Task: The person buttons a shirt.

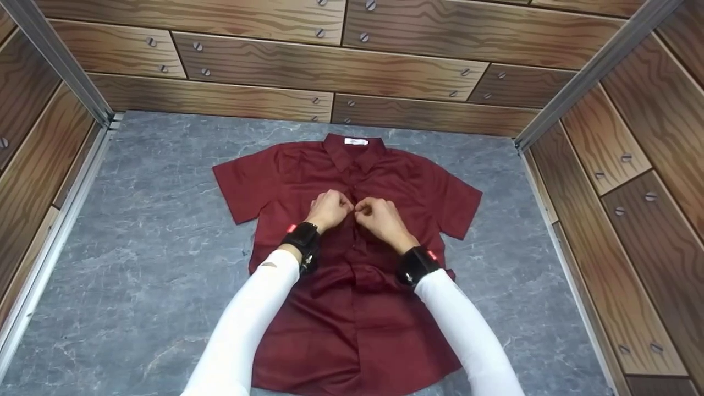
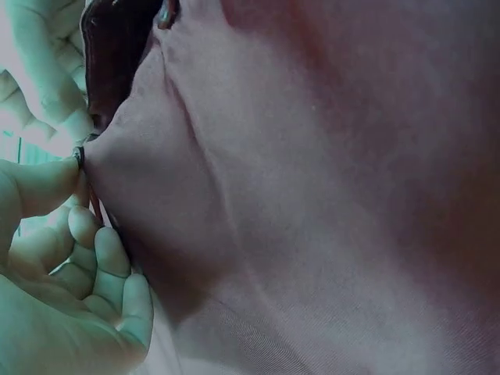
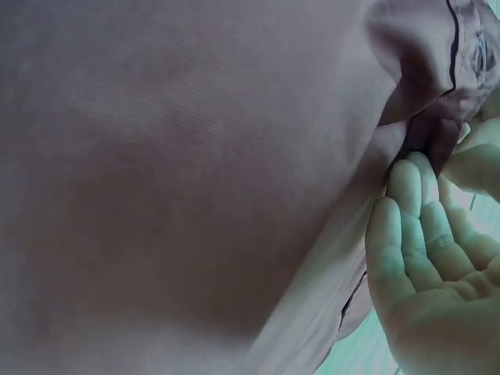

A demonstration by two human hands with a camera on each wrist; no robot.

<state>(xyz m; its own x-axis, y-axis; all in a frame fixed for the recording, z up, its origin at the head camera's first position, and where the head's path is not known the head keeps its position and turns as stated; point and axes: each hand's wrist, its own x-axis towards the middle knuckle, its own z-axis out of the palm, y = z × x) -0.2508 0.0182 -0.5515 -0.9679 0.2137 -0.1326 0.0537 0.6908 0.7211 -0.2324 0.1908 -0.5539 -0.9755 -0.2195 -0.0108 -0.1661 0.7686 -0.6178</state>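
Note:
A dark red short-sleeved shirt (image 1: 324, 324) lies spread front up, its collar away from me. Both hands meet at the front opening, at chest height. With thumb and fingers my left hand (image 1: 330, 210) pinches the edge of the front. A small dark button (image 2: 79, 155) shows at its thumb tip in the left wrist view. Close beside it, my right hand (image 1: 380, 219) grips the other side of the opening between thumb and fingertips. Cloth is lifted between the hands. In the right wrist view, the fingers (image 3: 426, 226) partly hide behind the fabric.
The shirt lies on a grey marbled surface (image 1: 154, 264). Wood-patterned walls (image 1: 264, 60) stand at the back and sides, with metal rails (image 1: 594, 71) at the corners. A white label (image 1: 356, 141) sits inside the collar. Black camera straps (image 1: 418, 265) circle both wrists.

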